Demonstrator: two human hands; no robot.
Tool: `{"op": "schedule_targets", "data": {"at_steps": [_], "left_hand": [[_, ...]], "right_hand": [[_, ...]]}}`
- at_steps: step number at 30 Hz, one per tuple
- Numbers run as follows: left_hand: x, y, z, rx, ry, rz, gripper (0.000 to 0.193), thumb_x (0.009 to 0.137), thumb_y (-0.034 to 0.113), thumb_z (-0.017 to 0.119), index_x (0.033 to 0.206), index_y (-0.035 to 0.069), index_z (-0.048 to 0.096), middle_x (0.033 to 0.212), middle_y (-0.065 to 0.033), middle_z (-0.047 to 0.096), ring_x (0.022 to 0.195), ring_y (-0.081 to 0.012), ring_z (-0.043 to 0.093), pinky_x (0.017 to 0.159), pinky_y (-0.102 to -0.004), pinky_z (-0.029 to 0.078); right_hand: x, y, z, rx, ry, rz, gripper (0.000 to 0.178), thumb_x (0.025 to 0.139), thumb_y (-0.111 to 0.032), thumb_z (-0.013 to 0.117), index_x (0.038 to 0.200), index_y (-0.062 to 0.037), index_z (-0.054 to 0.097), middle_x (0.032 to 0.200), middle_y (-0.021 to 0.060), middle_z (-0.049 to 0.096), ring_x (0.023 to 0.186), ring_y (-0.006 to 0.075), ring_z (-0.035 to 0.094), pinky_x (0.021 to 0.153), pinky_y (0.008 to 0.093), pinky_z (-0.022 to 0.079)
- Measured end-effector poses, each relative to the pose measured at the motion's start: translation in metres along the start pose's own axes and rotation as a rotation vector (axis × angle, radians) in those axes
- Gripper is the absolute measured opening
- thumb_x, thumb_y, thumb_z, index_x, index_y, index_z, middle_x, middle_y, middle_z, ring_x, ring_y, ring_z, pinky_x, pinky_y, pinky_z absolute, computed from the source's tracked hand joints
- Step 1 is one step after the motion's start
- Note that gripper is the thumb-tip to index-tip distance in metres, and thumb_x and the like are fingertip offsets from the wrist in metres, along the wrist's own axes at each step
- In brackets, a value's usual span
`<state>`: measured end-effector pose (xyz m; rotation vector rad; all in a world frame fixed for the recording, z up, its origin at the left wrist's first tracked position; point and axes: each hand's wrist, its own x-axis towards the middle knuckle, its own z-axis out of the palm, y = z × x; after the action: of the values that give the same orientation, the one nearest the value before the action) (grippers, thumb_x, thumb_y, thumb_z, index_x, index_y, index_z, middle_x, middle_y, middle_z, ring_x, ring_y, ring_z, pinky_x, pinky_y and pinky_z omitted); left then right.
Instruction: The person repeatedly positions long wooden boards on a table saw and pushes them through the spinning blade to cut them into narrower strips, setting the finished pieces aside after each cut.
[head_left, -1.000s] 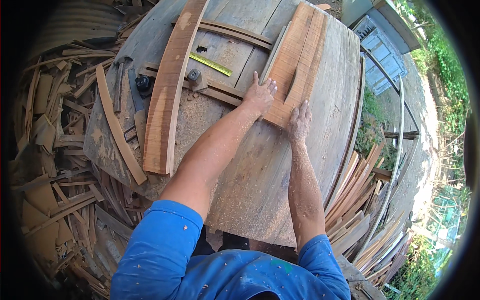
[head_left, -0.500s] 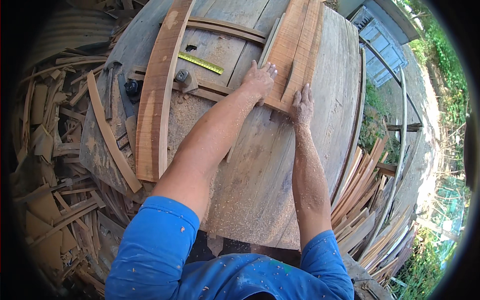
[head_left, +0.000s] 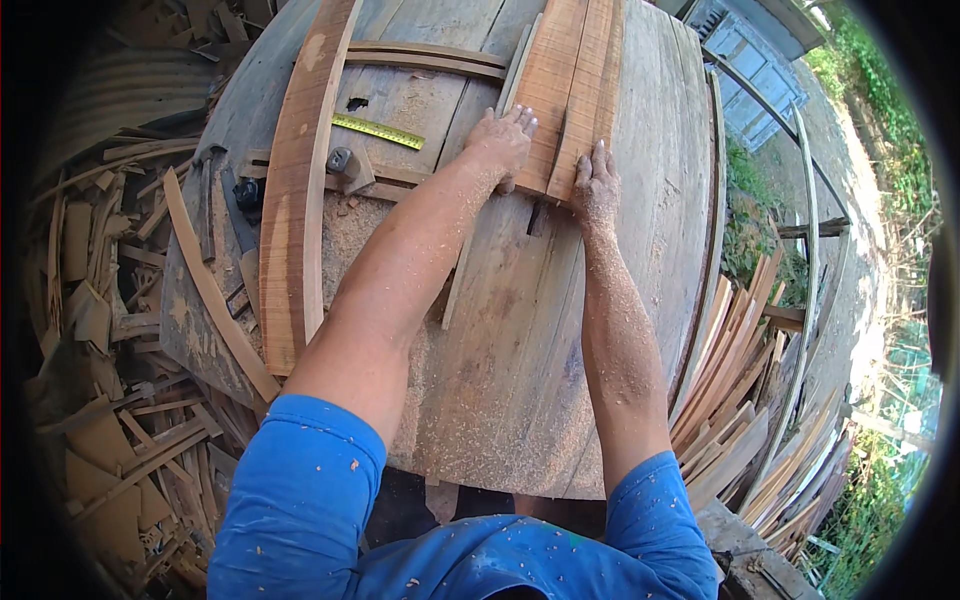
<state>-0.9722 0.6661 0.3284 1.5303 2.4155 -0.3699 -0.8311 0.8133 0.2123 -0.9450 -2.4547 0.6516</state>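
Two reddish-brown boards lie side by side on the weathered plank table, pointing away from me. My left hand rests at the left edge of their near end, fingers stretched over the wood beside a thin pale strip. At the near right corner, my right hand lies against the edge with its fingers extended upward. Both hands look open, though their undersides are hidden. A narrow dark wooden sliver sits on the boards between my hands. Sawdust coats my right forearm.
Left of my arm lie a long curved board, a hammer-like tool with a wooden block, a yellow measuring tape and a hand saw. Wood scraps fill the left side. Cut strips stand at the right.
The whole view has shifted slightly. The boards' near end, with both hands on it, has slid a little away from me, and more of a dark slot in the table shows.
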Motion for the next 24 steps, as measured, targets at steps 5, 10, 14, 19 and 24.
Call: {"op": "schedule_targets", "data": {"at_steps": [5,10,14,19,24], "left_hand": [[-0.008,0.004,-0.005,0.026,-0.052,-0.022,0.124,0.062,0.033,0.093,0.158,0.000,0.022,0.168,-0.0112,0.021,0.155,-0.0244,0.020,0.123,-0.0489,0.030],[-0.003,0.006,-0.007,0.021,-0.054,-0.011,0.125,0.063,0.033,0.093,0.159,0.001,0.020,0.168,-0.0103,0.020,0.156,-0.0239,0.017,0.123,-0.0489,0.029],[0.006,0.003,-0.007,0.047,-0.071,-0.025,0.126,0.063,0.036,0.093,0.159,0.001,0.019,0.168,-0.0101,0.019,0.156,-0.0240,0.015,0.123,-0.0506,0.028],[0.030,-0.003,-0.021,0.084,-0.078,-0.025,0.124,0.064,0.035,0.093,0.159,0.001,0.020,0.168,-0.0109,0.020,0.156,-0.0242,0.017,0.121,-0.0548,0.029],[0.073,-0.026,-0.025,0.152,-0.052,-0.015,0.123,0.064,0.036,0.093,0.158,0.001,0.022,0.168,-0.0107,0.021,0.155,-0.0239,0.020,0.121,-0.0564,0.029]], "right_hand": [[-0.013,-0.007,-0.010,0.125,-0.088,0.016,0.050,0.106,-0.029,0.044,0.152,-0.0080,0.043,0.152,0.0280,0.042,0.140,0.0434,0.041,0.118,0.0496,0.030],[-0.050,0.009,-0.036,0.068,-0.074,-0.123,0.050,0.107,-0.030,0.041,0.154,-0.0119,0.040,0.156,0.0248,0.038,0.148,0.0395,0.032,0.121,0.0516,0.023],[-0.063,0.002,-0.056,-0.052,-0.167,-0.135,0.054,0.107,-0.036,0.040,0.157,-0.0149,0.034,0.159,0.0154,0.038,0.150,0.0294,0.032,0.123,0.0504,0.019],[-0.063,0.007,-0.063,-0.051,-0.170,-0.223,0.068,0.097,-0.032,0.061,0.157,-0.0153,0.035,0.157,0.0217,0.039,0.147,0.0359,0.035,0.121,0.0529,0.021],[-0.062,-0.002,-0.067,-0.058,-0.218,-0.182,0.072,0.094,-0.024,0.066,0.157,-0.0109,0.034,0.158,0.0213,0.037,0.150,0.0348,0.031,0.123,0.0507,0.020]]}}
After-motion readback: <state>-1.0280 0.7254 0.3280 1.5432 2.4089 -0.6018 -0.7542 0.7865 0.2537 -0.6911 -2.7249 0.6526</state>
